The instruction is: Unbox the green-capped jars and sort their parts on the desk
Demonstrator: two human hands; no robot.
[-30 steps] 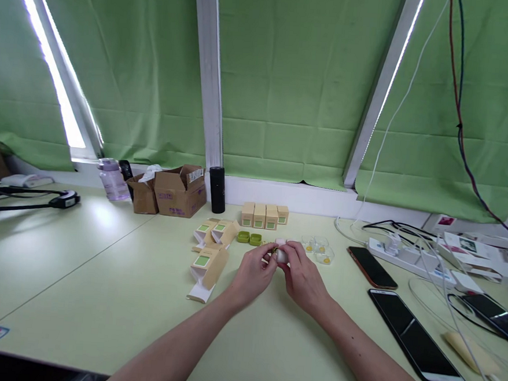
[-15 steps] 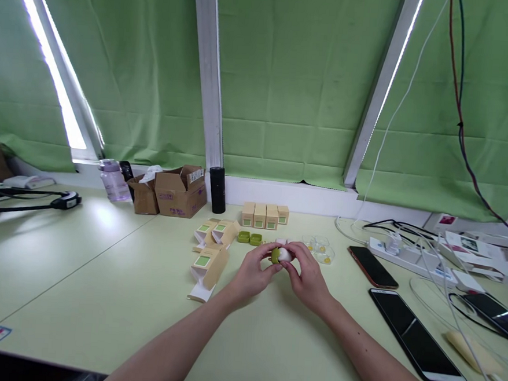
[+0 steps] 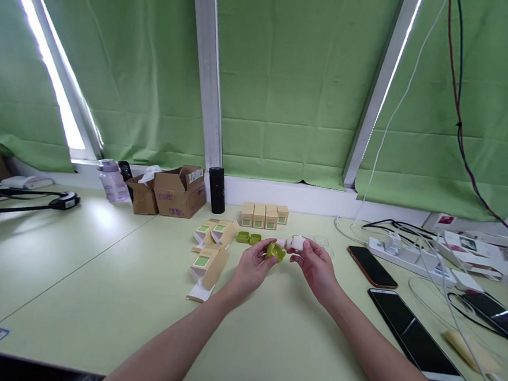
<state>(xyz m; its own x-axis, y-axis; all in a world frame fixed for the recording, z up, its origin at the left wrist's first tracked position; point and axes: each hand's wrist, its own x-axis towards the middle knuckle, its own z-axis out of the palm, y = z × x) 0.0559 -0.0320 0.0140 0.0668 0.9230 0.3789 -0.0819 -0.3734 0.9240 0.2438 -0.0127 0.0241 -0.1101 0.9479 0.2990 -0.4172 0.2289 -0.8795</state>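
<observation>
My left hand point(image 3: 250, 271) pinches a small green cup-like piece point(image 3: 276, 251), its hollow side showing. In my right hand point(image 3: 318, 271) is a small white block-shaped piece point(image 3: 297, 243), held between thumb and fingers a little to the right of the green piece. A pale pink-white piece point(image 3: 281, 243) shows just behind, partly covered by my hands. Beyond my left fingers, two green square cups point(image 3: 249, 238) sit side by side on the table. Clear plastic point(image 3: 322, 242) lies behind my right hand, mostly hidden by it.
Several opened small cartons point(image 3: 210, 264) lie to the left. A row of closed small boxes point(image 3: 259, 215) stands at the back. Left of them are a black cylinder point(image 3: 216, 191) and a brown cardboard box point(image 3: 179, 194). Phones point(image 3: 413, 335) and a power strip point(image 3: 412, 262) with cables occupy the right.
The green and white pieces, together between both hands before, are now apart. My right hand has moved slightly right and up with the white piece; the green piece has turned in my left.
</observation>
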